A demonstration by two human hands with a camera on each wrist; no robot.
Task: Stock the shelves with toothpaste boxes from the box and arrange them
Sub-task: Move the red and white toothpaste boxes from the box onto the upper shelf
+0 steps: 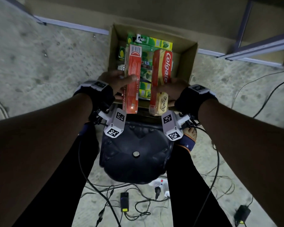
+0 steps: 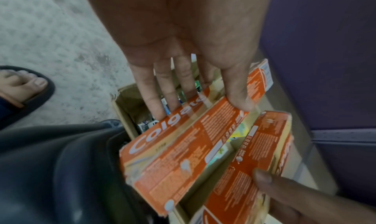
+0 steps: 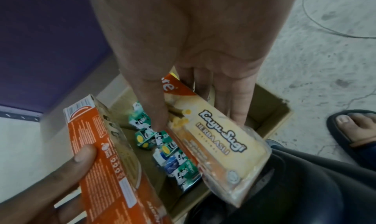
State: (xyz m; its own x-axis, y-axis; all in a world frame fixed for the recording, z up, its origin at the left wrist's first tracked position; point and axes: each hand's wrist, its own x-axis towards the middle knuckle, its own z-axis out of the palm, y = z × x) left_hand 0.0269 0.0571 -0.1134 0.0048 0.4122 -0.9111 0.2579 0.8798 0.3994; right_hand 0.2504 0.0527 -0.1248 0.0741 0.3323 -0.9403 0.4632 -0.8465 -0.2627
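An open cardboard box (image 1: 188,60) sits on the floor ahead of me, with several green toothpaste boxes (image 1: 152,41) inside. My left hand (image 1: 124,85) grips a red Colgate box (image 1: 133,71), barcode side up, over the carton's near left. In the left wrist view my left hand (image 2: 200,108) has its thumb and fingers clamped on the long sides of that Colgate box (image 2: 179,148). My right hand (image 1: 172,89) holds a red and yellow Colgate box (image 1: 161,69) beside it. The right wrist view shows my right hand (image 3: 198,123) pinching this "Kayu Sugi" box (image 3: 221,140).
A black padded stool (image 1: 134,158) stands between my legs, just before the carton. Cables, a power strip (image 1: 161,184) and adapters litter the floor behind it. Metal shelf rails (image 1: 256,48) run along the wall at the right. My sandalled feet (image 3: 354,126) flank the carton.
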